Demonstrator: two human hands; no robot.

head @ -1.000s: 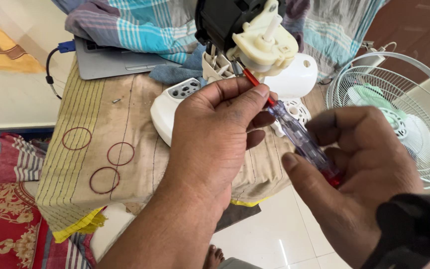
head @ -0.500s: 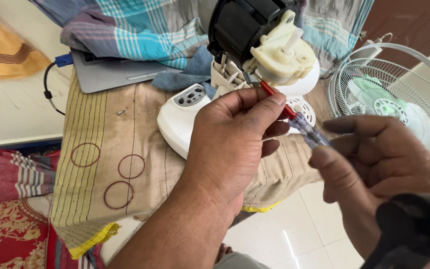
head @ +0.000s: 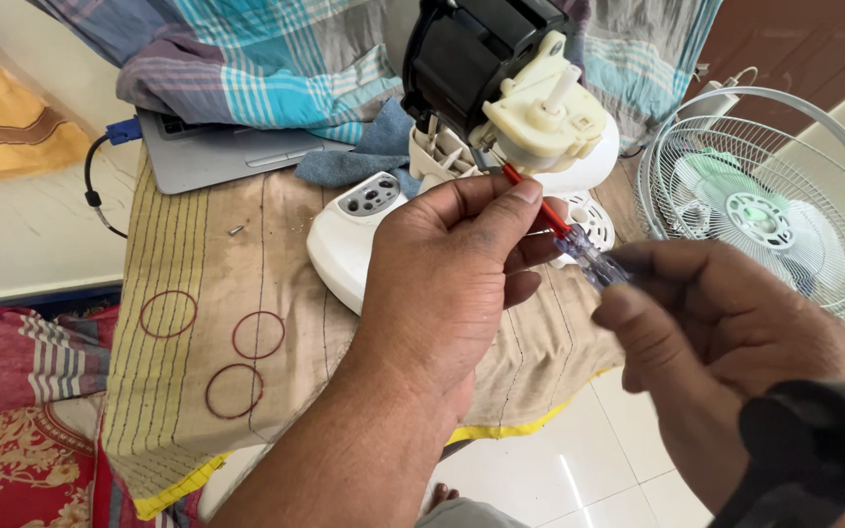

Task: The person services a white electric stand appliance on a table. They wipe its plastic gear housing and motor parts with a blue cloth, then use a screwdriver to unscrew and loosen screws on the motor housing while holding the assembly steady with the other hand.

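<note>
Cloth-covered desk | red-shafted clear-handled screwdriver clamped in right hand grip | shaft steadied by left hand fingertips against cream plastic fan gearbox

Bright soft daylight, sharp, floor glare

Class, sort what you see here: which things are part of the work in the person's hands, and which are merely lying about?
In use:
- left hand steadying the screwdriver shaft
- right hand gripping the screwdriver
- fan motor unit
- white fan base

Lying about:
- laptop
- fan guard
- checked cloth
- loose screw
</note>
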